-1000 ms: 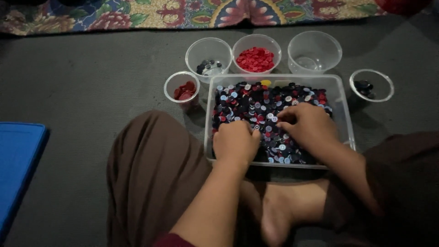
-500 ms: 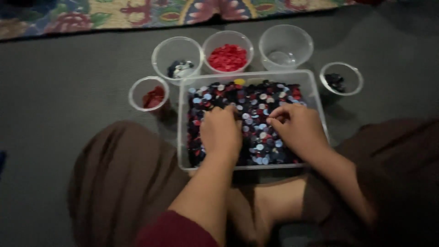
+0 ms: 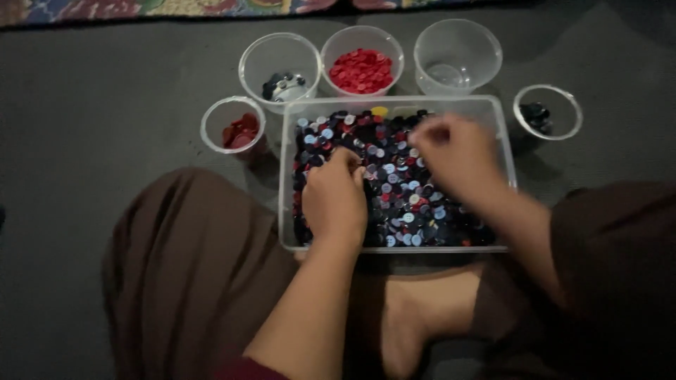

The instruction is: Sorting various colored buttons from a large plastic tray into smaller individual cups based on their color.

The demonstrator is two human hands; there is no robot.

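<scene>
I see the clear tub (image 3: 501, 134) just past my crossed legs, filled with mixed dark, blue and red buttons (image 3: 405, 200). My left hand (image 3: 334, 200) rests inside, fingers curled into them. My right hand (image 3: 454, 151) hovers above, blurred, fingers bunched; I cannot tell what they pinch. Behind the tub stand clear cups; the cup of red buttons (image 3: 362, 69) sits middle.

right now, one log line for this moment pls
left hand: resting in buttons | right hand: raised, fingers pinched, blurred | bin: mixed buttons | five cups behind, red buttons cup
</scene>
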